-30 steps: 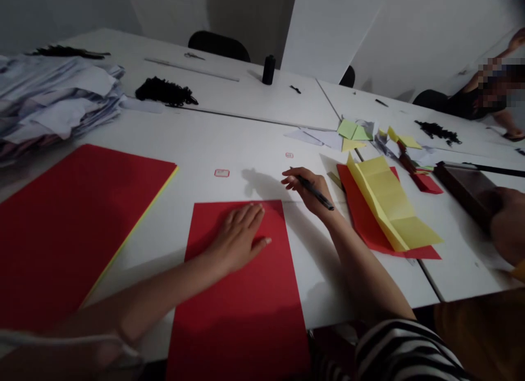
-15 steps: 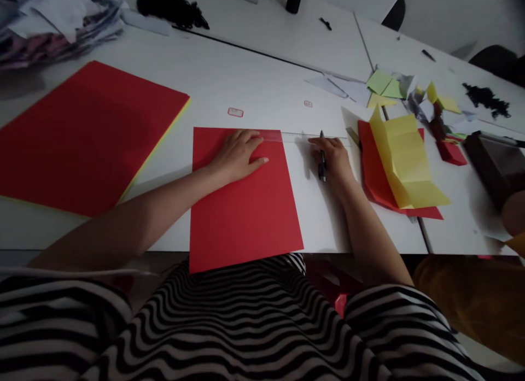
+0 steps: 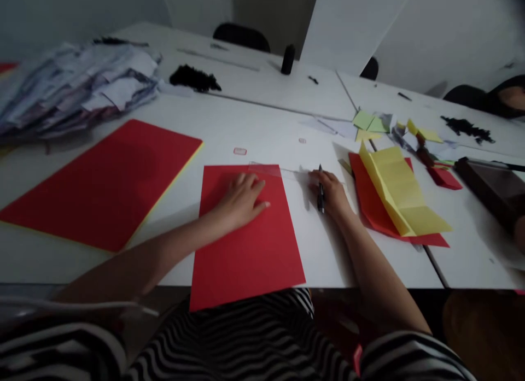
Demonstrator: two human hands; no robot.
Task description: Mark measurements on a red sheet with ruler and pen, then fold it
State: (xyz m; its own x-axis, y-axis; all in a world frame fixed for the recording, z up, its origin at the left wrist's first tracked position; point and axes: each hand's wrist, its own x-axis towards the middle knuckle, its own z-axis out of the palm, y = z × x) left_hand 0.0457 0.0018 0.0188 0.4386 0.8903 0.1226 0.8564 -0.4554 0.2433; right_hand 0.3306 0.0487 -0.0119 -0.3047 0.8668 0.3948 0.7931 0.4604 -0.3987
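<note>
Dim room, white table (image 3: pixel 266 135) with seams where the tops meet. Closest in, a red sheet (image 3: pixel 250 261) lies with its near end poking past the table edge. My left hand (image 3: pixel 244 200) is spread on it, fingers loose, gripping nothing. My right hand (image 3: pixel 333 195) is closed around a pen (image 3: pixel 320 189), just right of the sheet. A clear ruler (image 3: pixel 266 168) lies across the sheet's far end and sticks out toward that hand; can't tell if fingertips touch it. I'd call this the lining-up step, so what's needed is a steady ruler and sheet. Beyond: folded yellow paper (image 3: pixel 400 184) on the right, a messy paper pile (image 3: pixel 82 91) on the left, then a black bottle (image 3: pixel 288 59) way back.
</note>
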